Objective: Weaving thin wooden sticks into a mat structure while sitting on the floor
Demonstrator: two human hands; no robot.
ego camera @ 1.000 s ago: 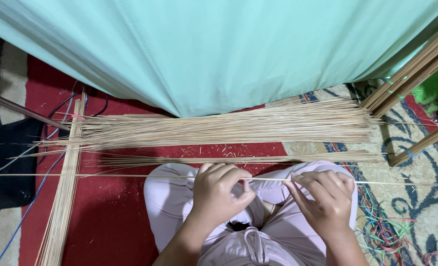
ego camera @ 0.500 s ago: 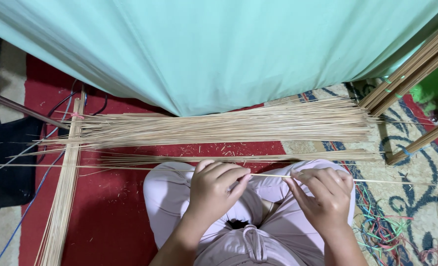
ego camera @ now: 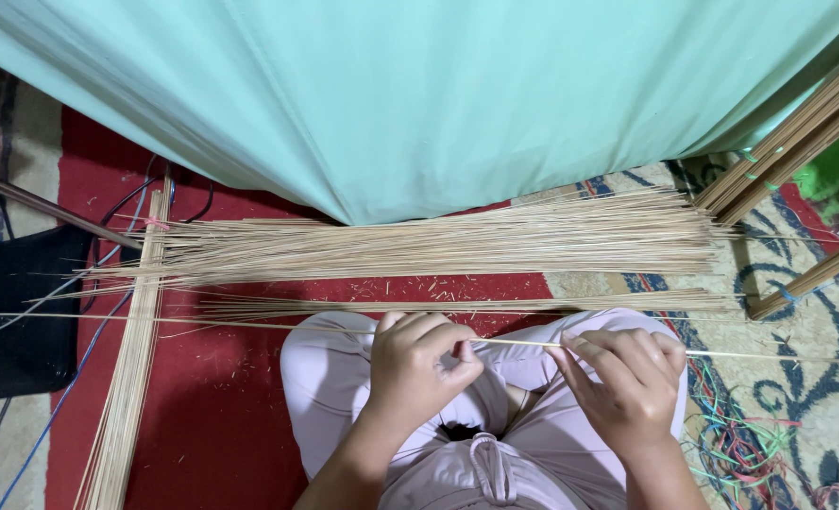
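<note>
A long thin pale stick (ego camera: 202, 323) runs sideways across my lap, from far left to past my right knee. My left hand (ego camera: 424, 364) pinches it near its middle, fingers curled. My right hand (ego camera: 622, 382) grips the same stick a little farther right. Just beyond my knees lies a thin row of similar sticks (ego camera: 457, 304), and behind it a thick sheaf of sticks (ego camera: 438, 244) spread on the red mat (ego camera: 211, 416).
A teal cloth (ego camera: 419, 94) hangs over the far side. Another stick bundle (ego camera: 127, 378) lies lengthwise at left, by a black object (ego camera: 18, 312) and blue cables (ego camera: 60, 387). Wooden slats (ego camera: 797, 142) lean at right; coloured threads (ego camera: 750, 444) litter the patterned rug.
The held stick has slid leftwards through my hands, and both hands have shifted slightly along it. The sheaves have not moved.
</note>
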